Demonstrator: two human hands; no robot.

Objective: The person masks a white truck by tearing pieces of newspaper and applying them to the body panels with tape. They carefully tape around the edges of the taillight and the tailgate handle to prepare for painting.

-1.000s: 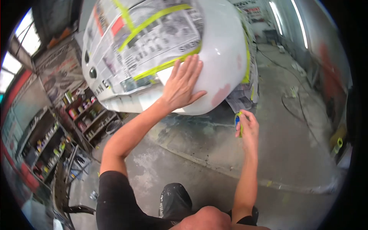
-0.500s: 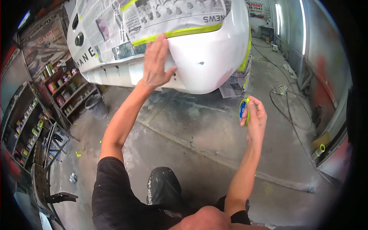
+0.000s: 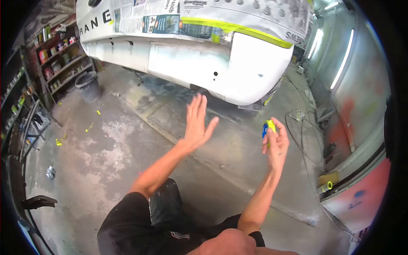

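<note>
My right hand [image 3: 277, 142] grips a roll of bright yellow-green masking tape [image 3: 269, 127] with a blue core label. My left hand [image 3: 197, 121] is raised with its fingers stretched out, holding nothing, apart from the white car body [image 3: 187, 61] ahead. Newspaper [image 3: 246, 15] covers the upper part of the car. Along the newspaper's lower edge runs a strip of yellow-green masking tape [image 3: 255, 36], stuck to the white panel. A small dark mark shows on the bumper corner [image 3: 260, 75].
A dark bucket [image 3: 88, 87] stands by shelves of cans [image 3: 59, 63] on the left. Tape scraps [image 3: 59, 141] lie on the stained floor. To the right, a hose [image 3: 302, 146] snakes past crumpled paper [image 3: 296, 115], and another yellow-green roll [image 3: 326, 187] rests near the wall.
My left hand has come away from the taped newspaper edge, down and toward me. My right hand still holds the tape roll. The view has shifted, with the car now higher in it.
</note>
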